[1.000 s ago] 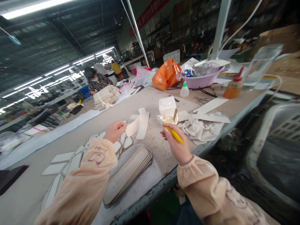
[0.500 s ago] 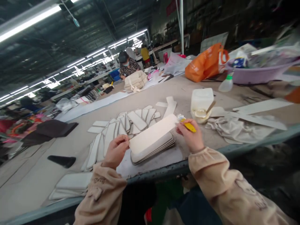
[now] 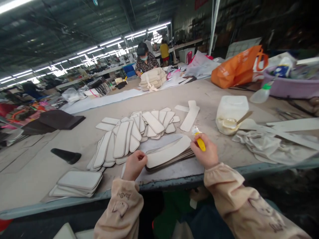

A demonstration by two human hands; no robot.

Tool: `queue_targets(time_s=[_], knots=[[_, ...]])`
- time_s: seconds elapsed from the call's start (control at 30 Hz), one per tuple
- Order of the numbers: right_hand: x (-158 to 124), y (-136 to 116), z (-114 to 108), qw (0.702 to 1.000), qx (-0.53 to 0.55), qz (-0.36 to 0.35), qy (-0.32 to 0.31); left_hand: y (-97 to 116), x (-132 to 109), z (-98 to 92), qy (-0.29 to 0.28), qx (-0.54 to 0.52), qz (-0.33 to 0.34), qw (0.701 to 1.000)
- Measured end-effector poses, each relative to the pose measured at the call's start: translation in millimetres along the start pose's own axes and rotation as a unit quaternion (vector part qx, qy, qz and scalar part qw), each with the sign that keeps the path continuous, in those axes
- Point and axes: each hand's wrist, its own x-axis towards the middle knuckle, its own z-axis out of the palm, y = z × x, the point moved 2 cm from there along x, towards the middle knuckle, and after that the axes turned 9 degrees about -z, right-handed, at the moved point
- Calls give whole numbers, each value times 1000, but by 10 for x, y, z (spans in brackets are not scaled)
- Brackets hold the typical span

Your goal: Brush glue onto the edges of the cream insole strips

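My left hand point(image 3: 136, 163) pinches the left end of a cream rounded panel point(image 3: 166, 153). The panel bows slightly over a stack of similar grey-edged panels point(image 3: 179, 158) at the table's front edge. In my right hand point(image 3: 206, 151) is a yellow-handled brush point(image 3: 200, 142), its head smeared white and pointing away from me. The fingertips of that hand also hold the panel's right end. Beyond the stack lies a spread pile of white rounded pieces point(image 3: 122, 139). A cut-open plastic jug point(image 3: 231, 113) with whitish paste and a stick stands to the right.
More panels point(image 3: 77, 181) are stacked at the front left, near a black cone-shaped object point(image 3: 66, 155). A crumpled cloth point(image 3: 264, 142) lies right of the jug. Farther back are an orange bag point(image 3: 235, 68) and a purple basin point(image 3: 291, 81). A co-worker point(image 3: 147, 59) is at the far side.
Both hands have lowered the cream panel from a raised tilt down onto the stack, where it now bows. The brush stays in my right hand. The camera view has shifted.
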Motion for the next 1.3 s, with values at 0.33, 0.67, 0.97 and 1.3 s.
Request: queue_targets(time_s=[0.33,0.67,0.97,1.3], knots=[[-53,86,74,994,-102,15,-32,-67,25,5,24,74,18,997],[-40,63,126,975,-214,-24,-47,-128,64,91,27,114,15,993],[-25,37,128,965,-246,-48,-72,-104,54,51,-3,52,12,999],[34,69,106,972,-220,-37,-73,-162,74,108,-34,60,0,998]])
